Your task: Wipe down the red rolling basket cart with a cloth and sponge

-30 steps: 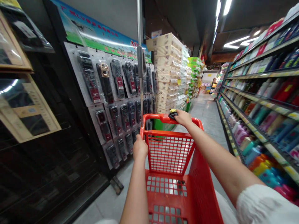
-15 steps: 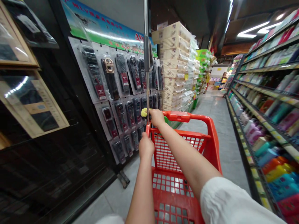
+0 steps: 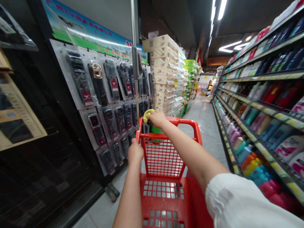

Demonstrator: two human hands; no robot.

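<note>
A red plastic shopping cart (image 3: 163, 155) stands in front of me, its grid basket and lower tray showing bare mesh. My left hand (image 3: 135, 153) is closed around the cart's left side frame, just below the corner. At the left end of the handlebar (image 3: 174, 121), my right hand (image 3: 156, 119) is closed on a yellow ring-shaped thing (image 3: 147, 114); its exact kind is unclear. An upright metal pole (image 3: 134, 34) with a grey fitting rises at the cart's left corner, close to both hands. Behind the right hand, part of a green thing (image 3: 155, 129) shows.
Packaged belts (image 3: 123, 79) hang on a display rack to the left, beside boxed goods (image 3: 19, 120). Stacked cream packs (image 3: 163, 69) stand beyond. Shelves of bottles (image 3: 266, 117) line the right side. A grey tiled aisle (image 3: 201, 117) runs ahead between them.
The view has swung right, so the rack, pole and cart sit farther left. The yellow thing and my right hand have shifted right of the pole. My left hand keeps its grip on the cart.
</note>
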